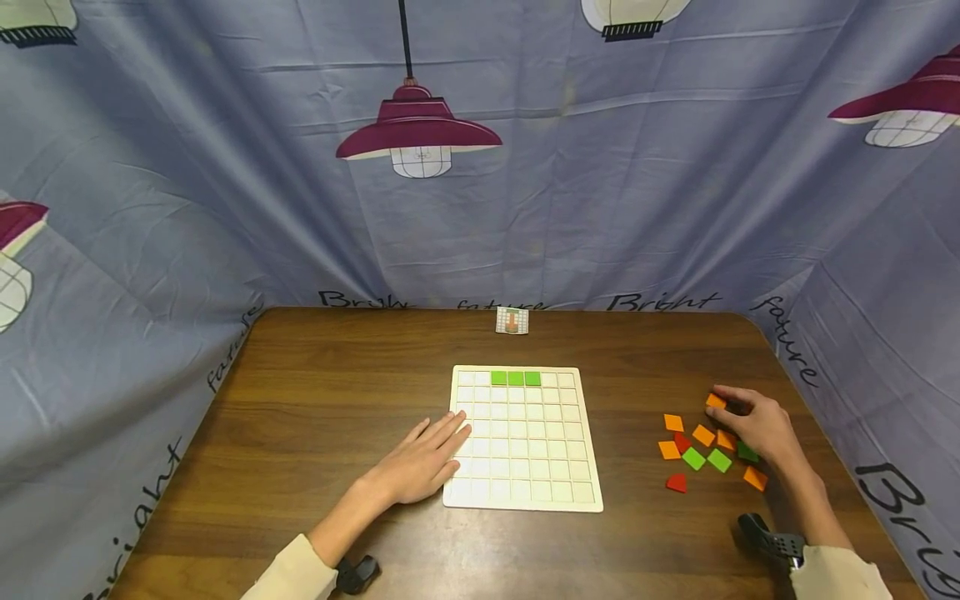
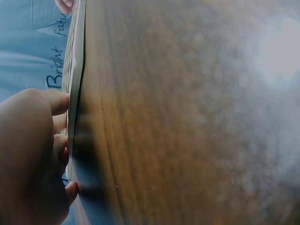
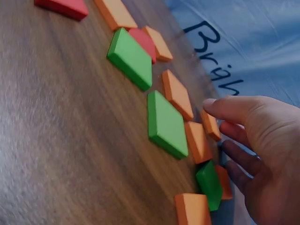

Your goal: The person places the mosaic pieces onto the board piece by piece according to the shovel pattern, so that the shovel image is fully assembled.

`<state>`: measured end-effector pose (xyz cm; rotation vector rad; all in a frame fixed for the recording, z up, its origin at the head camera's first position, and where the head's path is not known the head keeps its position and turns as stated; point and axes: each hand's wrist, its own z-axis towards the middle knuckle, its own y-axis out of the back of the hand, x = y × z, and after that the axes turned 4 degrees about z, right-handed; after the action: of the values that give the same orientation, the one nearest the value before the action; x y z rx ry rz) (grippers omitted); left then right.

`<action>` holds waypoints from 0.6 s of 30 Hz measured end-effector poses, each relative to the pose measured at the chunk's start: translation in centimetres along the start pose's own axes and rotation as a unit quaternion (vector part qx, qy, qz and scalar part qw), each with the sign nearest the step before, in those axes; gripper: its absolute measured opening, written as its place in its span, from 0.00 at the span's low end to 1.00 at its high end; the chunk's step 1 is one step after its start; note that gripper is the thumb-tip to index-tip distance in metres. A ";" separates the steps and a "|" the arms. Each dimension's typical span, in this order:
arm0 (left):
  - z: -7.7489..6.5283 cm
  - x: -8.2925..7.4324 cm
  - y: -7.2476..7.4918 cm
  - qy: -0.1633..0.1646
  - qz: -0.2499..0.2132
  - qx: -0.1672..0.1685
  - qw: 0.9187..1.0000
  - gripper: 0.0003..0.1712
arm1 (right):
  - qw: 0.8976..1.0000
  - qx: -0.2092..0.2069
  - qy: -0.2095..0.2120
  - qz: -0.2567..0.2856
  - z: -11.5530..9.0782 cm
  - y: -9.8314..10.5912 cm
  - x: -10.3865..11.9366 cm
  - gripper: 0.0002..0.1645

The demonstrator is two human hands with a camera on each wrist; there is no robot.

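A white gridded board [image 1: 525, 442] lies flat on the wooden table, with three green square tiles [image 1: 515, 378] side by side in its top row. My left hand [image 1: 420, 462] rests on the board's left edge, fingers extended; the left wrist view shows them along the board's rim [image 2: 77, 70]. To the right, my right hand [image 1: 761, 425] pinches an orange square tile [image 1: 716, 402] between thumb and forefinger, at the far side of a loose group of pieces. In the right wrist view the thumb touches that orange tile [image 3: 211, 125], other fingers curving behind it.
Near the right hand lie several orange tiles [image 1: 703, 435], light green tiles [image 1: 719, 461], a darker green piece [image 1: 747, 452] and red pieces [image 1: 677, 483]. A small card with a printed grid pattern [image 1: 512, 321] lies at the table's back edge. A blue-grey curtain [image 1: 517, 225] hangs behind.
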<state>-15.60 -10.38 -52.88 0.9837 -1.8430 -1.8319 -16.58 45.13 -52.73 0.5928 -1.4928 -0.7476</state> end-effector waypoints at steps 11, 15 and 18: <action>0.0 0.0 0.0 0.001 -0.001 0.000 1.000 0.33 | 1.000 -0.014 0.012 -0.011 0.4 -0.3 -1.0 0.31; 0.0 0.0 -0.1 -0.002 -0.002 -0.005 1.000 0.33 | 1.000 -0.020 0.013 -0.014 0.6 -0.4 -1.2 0.29; 0.0 0.0 -0.1 -0.004 -0.002 -0.005 1.000 0.33 | 1.000 -0.019 0.008 -0.017 0.4 -0.4 -1.2 0.28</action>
<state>-15.54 -10.36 -52.93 0.9770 -1.8365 -1.8484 -16.97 45.78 -53.82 0.5951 -1.4541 -0.7954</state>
